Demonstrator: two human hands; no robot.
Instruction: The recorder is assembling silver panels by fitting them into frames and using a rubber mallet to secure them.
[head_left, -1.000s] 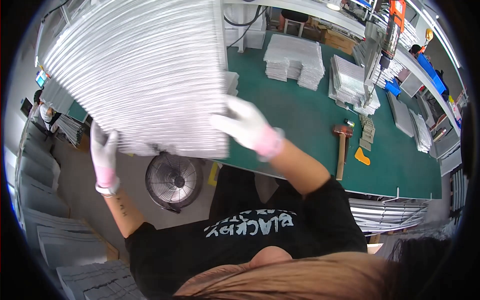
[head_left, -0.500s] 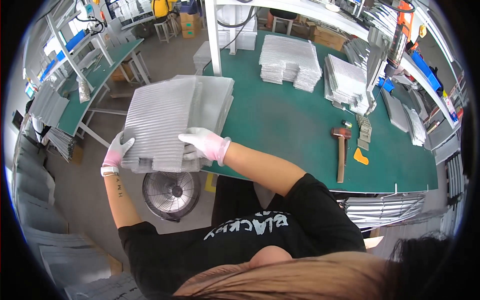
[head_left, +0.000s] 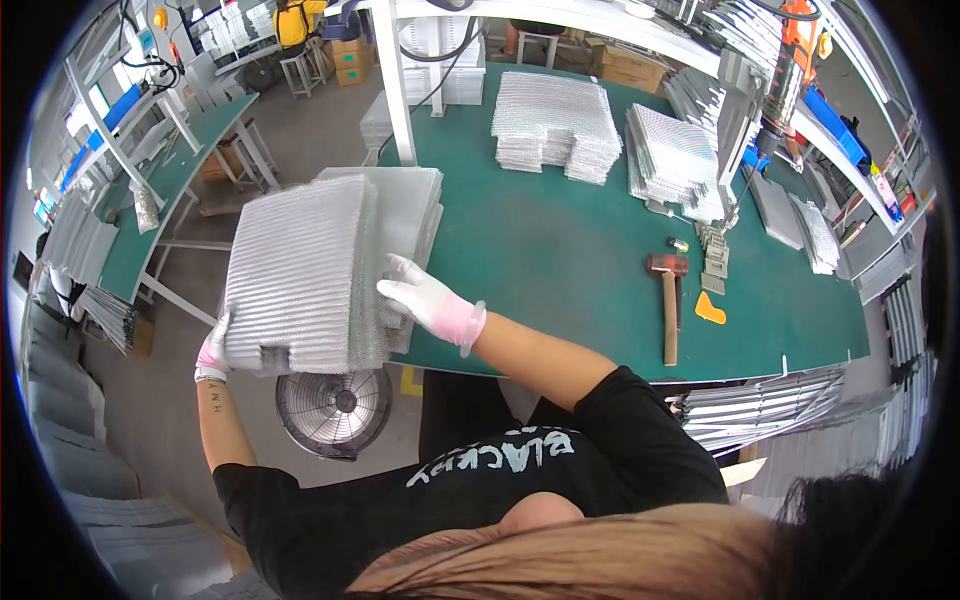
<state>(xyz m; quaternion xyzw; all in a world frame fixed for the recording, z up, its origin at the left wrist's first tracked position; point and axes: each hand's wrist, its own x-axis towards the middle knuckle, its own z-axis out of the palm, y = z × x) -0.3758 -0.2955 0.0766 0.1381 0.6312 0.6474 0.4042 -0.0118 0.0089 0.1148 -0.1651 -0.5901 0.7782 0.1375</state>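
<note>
A thick stack of ribbed silver sheets [head_left: 295, 270] lies at the left end of the green table, its near left part jutting past the edge. My left hand [head_left: 216, 350], in a white and pink glove, grips the stack's near left edge, with its fingers partly hidden. Just right of the stack is my gloved right hand [head_left: 425, 300], its fingers stretched out and nothing seen in them. Whether its fingertips touch the stack's side I cannot tell. Flatter pale sheets [head_left: 405, 205] show beneath and behind the ribbed ones.
Two more stacks of silver sheets, one notched [head_left: 555, 120] and one ribbed [head_left: 675, 150], stand at the table's far side. A mallet [head_left: 669, 310], a yellow piece [head_left: 710, 308] and small metal plates [head_left: 714, 255] lie to the right. A floor fan [head_left: 340, 405] stands below the table's left end.
My right hand has come off the stack and moved to its right, its fingers now stretched out. My left hand is lower along the stack's left edge. The whole view has shifted slightly.
</note>
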